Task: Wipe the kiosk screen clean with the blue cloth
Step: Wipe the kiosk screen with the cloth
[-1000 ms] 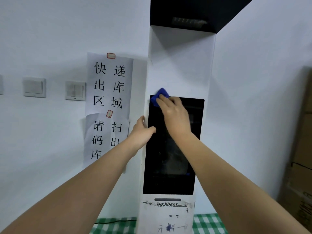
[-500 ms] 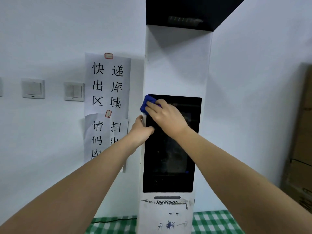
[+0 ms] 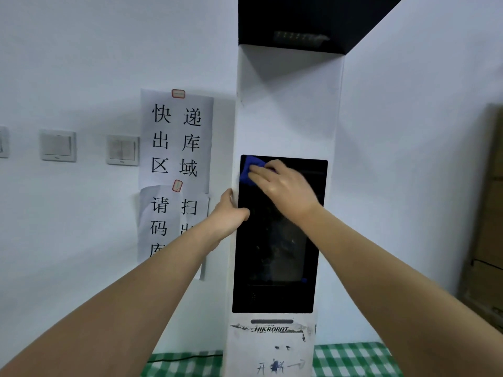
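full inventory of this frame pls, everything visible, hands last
kiosk: 1, white column, centre
kiosk screen: 1, black, on kiosk front
blue cloth: 1, blue, screen's top left corner
paper signs: 2, white with black characters, wall left of kiosk
wall switches: 3, white, far left wall, one cut off
checked cloth: 1, green-white, bottom
cardboard boxes: brown, right edge
left hand: grips kiosk's left edge
right hand: presses cloth on screen

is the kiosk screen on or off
Looks off: the kiosk screen is dark with only faint reflections; the right hand presses the blue cloth on it.
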The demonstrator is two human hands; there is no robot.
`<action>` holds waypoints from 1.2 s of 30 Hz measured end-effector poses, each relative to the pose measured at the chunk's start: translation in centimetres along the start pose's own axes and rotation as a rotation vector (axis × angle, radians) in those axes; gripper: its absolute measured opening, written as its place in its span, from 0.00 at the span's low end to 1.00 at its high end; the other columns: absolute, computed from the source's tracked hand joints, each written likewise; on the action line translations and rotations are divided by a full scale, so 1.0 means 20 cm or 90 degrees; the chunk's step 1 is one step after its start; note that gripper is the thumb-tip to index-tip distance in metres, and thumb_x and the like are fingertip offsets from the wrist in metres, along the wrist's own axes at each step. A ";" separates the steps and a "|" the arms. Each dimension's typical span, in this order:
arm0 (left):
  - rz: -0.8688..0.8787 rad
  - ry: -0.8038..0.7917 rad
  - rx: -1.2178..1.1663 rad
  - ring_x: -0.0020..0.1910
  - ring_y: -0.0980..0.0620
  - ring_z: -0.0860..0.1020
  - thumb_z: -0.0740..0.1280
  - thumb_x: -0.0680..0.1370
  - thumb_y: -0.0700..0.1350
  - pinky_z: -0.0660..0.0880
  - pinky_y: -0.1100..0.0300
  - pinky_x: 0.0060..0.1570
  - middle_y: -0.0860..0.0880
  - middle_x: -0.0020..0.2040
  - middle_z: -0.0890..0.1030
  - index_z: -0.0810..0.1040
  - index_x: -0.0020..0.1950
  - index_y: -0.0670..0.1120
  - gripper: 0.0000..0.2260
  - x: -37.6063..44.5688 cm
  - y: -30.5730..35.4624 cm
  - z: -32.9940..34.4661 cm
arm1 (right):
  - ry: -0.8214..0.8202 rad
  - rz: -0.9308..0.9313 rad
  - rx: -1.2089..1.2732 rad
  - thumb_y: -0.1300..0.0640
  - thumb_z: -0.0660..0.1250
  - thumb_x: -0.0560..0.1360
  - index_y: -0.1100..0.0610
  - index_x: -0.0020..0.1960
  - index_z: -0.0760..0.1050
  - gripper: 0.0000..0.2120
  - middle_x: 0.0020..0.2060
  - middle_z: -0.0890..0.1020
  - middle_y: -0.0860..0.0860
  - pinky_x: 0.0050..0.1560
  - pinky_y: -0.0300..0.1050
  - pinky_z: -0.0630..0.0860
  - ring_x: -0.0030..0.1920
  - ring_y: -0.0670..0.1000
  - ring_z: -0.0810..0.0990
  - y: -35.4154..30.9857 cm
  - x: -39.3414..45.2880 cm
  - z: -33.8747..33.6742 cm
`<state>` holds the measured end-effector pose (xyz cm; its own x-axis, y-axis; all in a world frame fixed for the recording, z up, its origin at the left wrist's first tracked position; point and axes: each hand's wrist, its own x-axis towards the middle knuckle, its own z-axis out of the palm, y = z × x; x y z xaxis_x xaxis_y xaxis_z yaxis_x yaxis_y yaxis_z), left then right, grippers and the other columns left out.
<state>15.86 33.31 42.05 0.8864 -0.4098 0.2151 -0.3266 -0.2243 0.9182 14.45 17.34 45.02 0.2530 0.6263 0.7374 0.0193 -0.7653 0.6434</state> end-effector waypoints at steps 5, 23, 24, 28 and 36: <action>-0.001 -0.004 0.004 0.70 0.47 0.65 0.59 0.77 0.37 0.67 0.55 0.65 0.49 0.76 0.60 0.47 0.79 0.49 0.34 -0.01 0.00 0.00 | 0.036 0.188 -0.023 0.71 0.67 0.63 0.63 0.51 0.82 0.18 0.51 0.84 0.54 0.27 0.44 0.73 0.41 0.59 0.80 -0.05 0.05 0.03; -0.002 -0.008 -0.009 0.71 0.47 0.65 0.61 0.76 0.38 0.66 0.54 0.63 0.49 0.76 0.61 0.47 0.79 0.53 0.35 0.03 -0.03 -0.01 | -0.025 -0.040 0.000 0.69 0.64 0.68 0.64 0.50 0.81 0.13 0.51 0.83 0.57 0.32 0.49 0.78 0.43 0.59 0.80 -0.05 0.03 0.04; -0.002 -0.007 -0.008 0.72 0.47 0.64 0.61 0.76 0.38 0.66 0.53 0.66 0.49 0.77 0.60 0.47 0.79 0.53 0.35 0.03 -0.03 -0.01 | -0.020 -0.039 -0.017 0.68 0.64 0.68 0.63 0.49 0.82 0.12 0.51 0.84 0.56 0.31 0.47 0.77 0.42 0.59 0.80 0.00 0.03 0.02; -0.009 -0.010 -0.001 0.74 0.45 0.61 0.61 0.77 0.39 0.63 0.49 0.71 0.49 0.78 0.56 0.45 0.79 0.52 0.36 0.02 -0.04 0.00 | 0.025 0.139 -0.052 0.71 0.75 0.58 0.62 0.47 0.82 0.18 0.49 0.84 0.54 0.28 0.43 0.73 0.40 0.58 0.80 0.01 0.08 0.00; -0.014 0.000 0.003 0.72 0.46 0.64 0.61 0.77 0.40 0.65 0.53 0.66 0.47 0.77 0.60 0.45 0.79 0.51 0.35 0.01 -0.02 0.01 | -0.011 0.012 -0.021 0.71 0.68 0.65 0.64 0.50 0.82 0.14 0.50 0.84 0.56 0.31 0.47 0.78 0.42 0.60 0.80 0.00 -0.03 0.00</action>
<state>16.11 33.07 41.57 0.8931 -0.4052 0.1953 -0.3090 -0.2373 0.9210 14.22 16.95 44.71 0.2692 0.6093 0.7458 -0.0174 -0.7712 0.6363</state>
